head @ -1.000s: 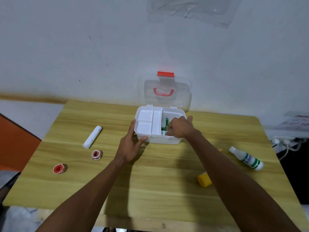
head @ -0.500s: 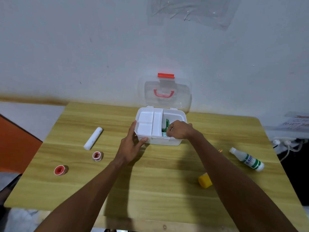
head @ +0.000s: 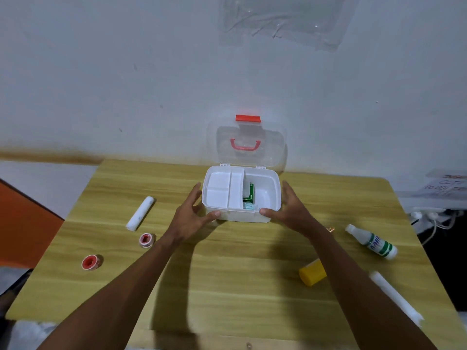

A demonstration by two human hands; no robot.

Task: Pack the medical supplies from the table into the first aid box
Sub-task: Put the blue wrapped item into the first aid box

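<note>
White plastic under our fingertips: both hands now flank the white plastic first aid box (head: pixel 241 195) with its clear hinged lid (head: pixel 247 144) standing open against the wall. Our left hand (head: pixel 188 218) spreads loose along the box's left wall, thumb touching the front corner, gripping nothing. Our right hand (head: pixel 290 210) has just come out of the right-hand compartment, where it was tucked a moment ago; its fingers are released and empty, thumb at the front rim. That tells us the drop is done: a green packet (head: pixel 250 192) and a pale blue one (head: pixel 249 206) lie in the box's right section, beside the white divided tray (head: pixel 222 189), which sits bare.

So we judge the packing only partly done. Out on the light wooden table (head: pixel 227 269) wait a white gauze roll (head: pixel 140 213), two red-cored tape rolls (head: pixel 146 239) (head: pixel 90 262) at left, and at right a yellow cylinder (head: pixel 312 272), a white bottle with green bands (head: pixel 371 242) lying on its side, and a second white roll (head: pixel 394 296) near the edge. Beyond: a plain grey wall, an orange surface at left, cables at right.
</note>
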